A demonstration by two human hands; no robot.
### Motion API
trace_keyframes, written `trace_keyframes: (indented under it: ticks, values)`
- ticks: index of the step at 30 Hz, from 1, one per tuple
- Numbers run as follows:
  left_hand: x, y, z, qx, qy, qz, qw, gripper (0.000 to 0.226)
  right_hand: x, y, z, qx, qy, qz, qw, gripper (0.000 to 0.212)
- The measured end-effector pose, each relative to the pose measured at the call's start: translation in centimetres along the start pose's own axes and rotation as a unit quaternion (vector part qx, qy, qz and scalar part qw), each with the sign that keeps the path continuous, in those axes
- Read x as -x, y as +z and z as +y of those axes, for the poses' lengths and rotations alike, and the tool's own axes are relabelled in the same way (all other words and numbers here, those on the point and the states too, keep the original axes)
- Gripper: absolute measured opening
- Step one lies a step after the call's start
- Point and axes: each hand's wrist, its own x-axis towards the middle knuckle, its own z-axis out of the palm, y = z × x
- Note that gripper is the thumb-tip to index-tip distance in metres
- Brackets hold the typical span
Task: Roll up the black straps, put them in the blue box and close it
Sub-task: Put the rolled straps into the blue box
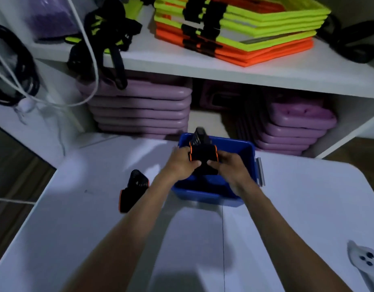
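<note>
Both hands hold one black strap with orange edging (203,152) over the open blue box (245,148). My left hand (181,163) grips its left side and my right hand (230,165) grips its right side. The strap's end sticks up above the hands and its lower part hangs into the box. A second black strap with orange edging (132,192) lies loose on the white table (97,228), left of my left forearm. The box's grey latch (260,171) shows on its right side. No lid is in view.
Behind the table stands a white shelf (224,70) with stacked purple pads (139,106) below and orange and yellow flat frames (245,32) on top. Black straps (106,34) hang off its left end. White cords (87,60) dangle at left. A small white item (363,260) lies at the table's right.
</note>
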Motion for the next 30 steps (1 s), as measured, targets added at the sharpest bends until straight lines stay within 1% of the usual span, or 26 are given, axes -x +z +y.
trace_keyframes:
  ticks: [1,3,4,6,7,8,10,11,13,15,16,17,18,19,20,21,22,23,24,25,26,27,28,30]
  values:
    - [-0.9,0.9,0.0,-0.072,-0.029,-0.016,0.997,0.038,-0.9,0.1,1.3,0.015,0.040,-0.002,0.999,0.022]
    - [-1.8,2.5,0.1,-0.186,-0.079,-0.052,0.978,0.038,-2.2,0.4,3.5,0.052,0.109,-0.008,0.993,0.011]
    - [-2.2,3.2,0.0,-0.219,-0.097,-0.069,0.968,0.038,-2.6,0.6,4.4,0.070,0.135,-0.016,0.988,0.006]
    - [-2.8,4.3,-0.2,-0.261,-0.125,-0.096,0.952,0.037,-3.5,1.0,5.4,0.122,0.174,-0.044,0.976,0.012]
    - [-3.0,4.8,-0.2,-0.279,-0.133,-0.098,0.946,0.036,-3.9,1.1,5.6,0.148,0.188,-0.057,0.969,0.009]
    - [-3.1,5.1,-0.2,-0.297,-0.135,-0.095,0.940,0.035,-4.2,1.3,5.8,0.168,0.195,-0.063,0.964,0.005]
    - [-3.3,5.4,-0.2,-0.327,-0.138,-0.075,0.932,0.034,-4.7,1.3,5.8,0.197,0.206,-0.069,0.956,0.009]
    - [-3.3,5.5,-0.1,-0.343,-0.134,-0.058,0.928,0.033,-4.7,1.3,5.6,0.213,0.208,-0.074,0.952,0.015]
    - [-3.1,5.4,0.3,-0.382,-0.111,-0.025,0.917,0.030,-4.5,1.2,5.3,0.236,0.209,-0.078,0.946,0.023]
    - [-2.7,5.0,0.8,-0.399,-0.074,0.001,0.914,0.028,-4.0,1.3,4.8,0.257,0.203,-0.066,0.943,0.018]
    - [-2.2,4.4,0.9,-0.377,-0.050,0.021,0.925,0.026,-3.6,1.3,4.5,0.263,0.185,-0.052,0.946,0.019]
    - [-1.5,3.7,0.7,-0.336,-0.014,0.054,0.940,0.023,-3.1,1.3,4.1,0.260,0.156,-0.030,0.952,0.025]
    - [-0.6,2.8,0.1,-0.279,0.031,0.105,0.954,0.018,-2.3,1.4,3.3,0.246,0.116,0.002,0.962,0.029]
    - [0.7,2.0,-1.0,-0.216,0.073,0.167,0.959,0.014,-1.0,1.6,2.2,0.224,0.069,0.037,0.972,0.029]
    - [2.1,1.1,-2.6,-0.154,0.100,0.233,0.955,0.013,0.9,2.1,0.9,0.191,0.019,0.068,0.979,0.028]
    - [3.7,0.4,-4.7,-0.113,0.112,0.297,0.942,0.014,2.8,2.9,-0.1,0.153,-0.027,0.087,0.984,0.025]
    - [5.3,-0.2,-7.3,-0.094,0.102,0.354,0.925,0.014,4.8,3.9,-0.9,0.109,-0.056,0.083,0.989,0.019]
    - [6.8,-0.6,-10.1,-0.085,0.065,0.393,0.913,0.014,6.6,5.4,-1.0,0.064,-0.062,0.055,0.994,0.013]
    - [7.9,-0.9,-12.6,-0.071,0.003,0.410,0.909,0.016,8.2,7.0,-0.8,0.031,-0.047,0.011,0.998,0.009]
    - [8.6,-1.0,-14.6,-0.050,-0.072,0.408,0.909,0.021,9.3,8.8,0.0,0.022,-0.027,-0.033,0.999,0.010]
    - [8.8,-1.0,-16.6,-0.026,-0.137,0.397,0.907,0.027,9.7,10.7,1.2,0.029,-0.006,-0.061,0.998,0.012]
    - [8.8,-1.1,-18.0,-0.003,-0.184,0.380,0.906,0.033,9.5,12.6,2.7,0.044,0.021,-0.077,0.996,0.014]
    - [8.7,-1.2,-19.0,0.014,-0.198,0.367,0.909,0.039,8.9,14.3,4.1,0.073,0.047,-0.082,0.993,0.020]
    - [8.3,-1.4,-20.2,0.055,-0.166,0.334,0.926,0.045,7.5,17.0,6.0,0.148,0.061,-0.080,0.984,0.048]
